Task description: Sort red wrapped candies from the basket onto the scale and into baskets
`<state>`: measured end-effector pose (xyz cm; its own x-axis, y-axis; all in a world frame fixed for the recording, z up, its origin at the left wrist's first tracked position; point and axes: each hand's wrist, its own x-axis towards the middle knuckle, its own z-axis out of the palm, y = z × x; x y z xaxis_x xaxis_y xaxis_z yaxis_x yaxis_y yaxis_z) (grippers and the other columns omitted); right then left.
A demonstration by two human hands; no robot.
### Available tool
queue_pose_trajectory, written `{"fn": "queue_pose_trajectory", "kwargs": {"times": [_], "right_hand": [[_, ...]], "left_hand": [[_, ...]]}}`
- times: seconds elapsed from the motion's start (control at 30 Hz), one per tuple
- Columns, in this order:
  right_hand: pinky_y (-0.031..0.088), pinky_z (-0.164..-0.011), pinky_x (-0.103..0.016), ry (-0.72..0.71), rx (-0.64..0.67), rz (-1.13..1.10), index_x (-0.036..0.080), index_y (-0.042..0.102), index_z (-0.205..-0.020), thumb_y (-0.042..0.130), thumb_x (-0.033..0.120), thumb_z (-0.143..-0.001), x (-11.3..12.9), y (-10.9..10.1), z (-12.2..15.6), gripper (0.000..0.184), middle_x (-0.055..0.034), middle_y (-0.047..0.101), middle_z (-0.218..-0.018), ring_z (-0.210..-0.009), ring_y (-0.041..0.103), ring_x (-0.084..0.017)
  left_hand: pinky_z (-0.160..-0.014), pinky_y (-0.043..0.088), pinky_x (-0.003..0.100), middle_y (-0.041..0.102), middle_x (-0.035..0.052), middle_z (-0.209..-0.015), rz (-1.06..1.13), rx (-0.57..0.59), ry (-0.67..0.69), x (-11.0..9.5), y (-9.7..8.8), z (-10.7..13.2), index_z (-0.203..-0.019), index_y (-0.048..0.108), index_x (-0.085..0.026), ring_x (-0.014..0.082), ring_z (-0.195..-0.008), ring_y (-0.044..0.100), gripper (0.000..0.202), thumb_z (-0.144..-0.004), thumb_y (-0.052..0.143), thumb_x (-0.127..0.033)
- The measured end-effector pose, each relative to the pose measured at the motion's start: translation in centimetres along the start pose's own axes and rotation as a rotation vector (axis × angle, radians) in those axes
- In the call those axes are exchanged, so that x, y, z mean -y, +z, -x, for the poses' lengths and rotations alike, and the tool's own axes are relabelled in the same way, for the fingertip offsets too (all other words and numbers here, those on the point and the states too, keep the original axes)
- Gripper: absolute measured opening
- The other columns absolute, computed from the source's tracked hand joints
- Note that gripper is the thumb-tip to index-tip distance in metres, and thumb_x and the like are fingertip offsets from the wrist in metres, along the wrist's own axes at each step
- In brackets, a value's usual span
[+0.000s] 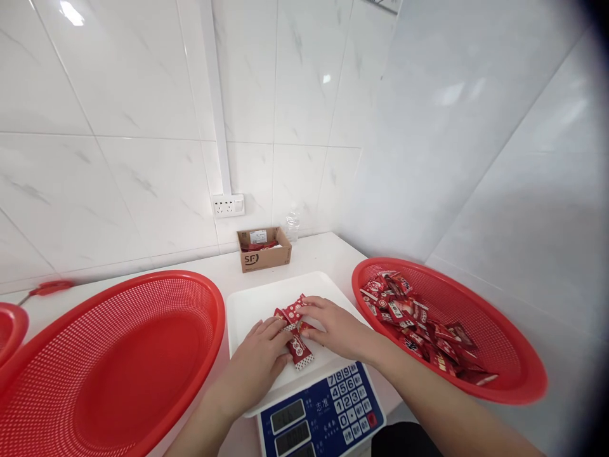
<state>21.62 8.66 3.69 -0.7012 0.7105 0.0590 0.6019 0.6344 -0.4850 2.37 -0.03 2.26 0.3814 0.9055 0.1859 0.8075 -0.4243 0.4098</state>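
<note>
Two bare forearms (pixel 423 393) lead over the electronic scale (pixel 326 406) to its white pan (pixel 311 284), where the left hand (pixel 255 355) and the right hand (pixel 335 325) rest slightly parted fingers (pixel 313 311) on red snack packets (pixel 299 351), whether gripping I cannot tell, so one uneven push could perhaps scatter them.

Over the scale (pixel 257 301), the left hand (pixel 261 358) and right hand (pixel 335 327) angle together, palms down, fingers (pixel 272 330) bent, bare forearms (pixel 419 381) apart.

Bright, with glare on wall tiles (pixel 157 95)
</note>
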Motion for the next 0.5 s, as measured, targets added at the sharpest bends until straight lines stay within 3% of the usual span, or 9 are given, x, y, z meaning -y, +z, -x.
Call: {"fn": "queue_pose_trajectory", "kwargs": {"times": [0.1, 0.2, 0.37, 0.5], "right_hand": [[0.041, -0.097, -0.037, 0.032, -0.007, -0.017, 0.022, 0.058, -0.117, 0.057, 0.021, -0.080, 0.2, -0.1, 0.1, 0.038, -0.0081, 0.053, -0.123, -0.110, 0.054, -0.021], [0.044, -0.093, -0.035, 0.019, 0.010, -0.035, 0.023, 0.060, -0.113, 0.052, 0.012, -0.080, 0.5, 0.2, 0.0, 0.036, -0.0069, 0.057, -0.115, -0.102, 0.057, -0.019], [0.043, -0.093, -0.035, -0.005, -0.051, -0.106, 0.023, 0.060, -0.112, 0.051, 0.017, -0.082, 0.5, 0.0, 0.4, 0.032, -0.0058, 0.057, -0.119, -0.103, 0.057, -0.018], [0.045, -0.088, -0.034, 0.097, -0.204, -0.059, 0.024, 0.060, -0.113, 0.051, 0.024, -0.083, -2.0, -2.7, 1.9, 0.032, -0.0046, 0.059, -0.118, -0.097, 0.059, -0.018]], "left_hand": [[-0.108, 0.030, 0.046, 0.049, 0.0035, -0.134, 0.001, -0.005, -0.007, 0.0, 0.1, 0.0, -0.124, 0.051, -0.028, 0.0229, -0.127, 0.040, 0.039, -0.086, 0.051, -0.016], [-0.108, 0.030, 0.048, 0.049, 0.0041, -0.134, 0.002, -0.012, -0.005, 0.1, 0.2, -0.1, -0.125, 0.050, -0.027, 0.0231, -0.126, 0.041, 0.039, -0.087, 0.051, -0.017], [-0.108, 0.031, 0.049, 0.049, 0.0046, -0.135, -0.012, -0.029, 0.027, 0.7, 0.6, 0.0, -0.125, 0.049, -0.028, 0.0233, -0.128, 0.040, 0.039, -0.087, 0.050, -0.018], [-0.106, 0.035, 0.047, 0.049, 0.0037, -0.136, 0.001, -0.198, 0.003, 0.7, 0.3, 0.1, -0.121, 0.053, -0.028, 0.0241, -0.131, 0.035, 0.031, -0.091, 0.044, -0.028]]}}
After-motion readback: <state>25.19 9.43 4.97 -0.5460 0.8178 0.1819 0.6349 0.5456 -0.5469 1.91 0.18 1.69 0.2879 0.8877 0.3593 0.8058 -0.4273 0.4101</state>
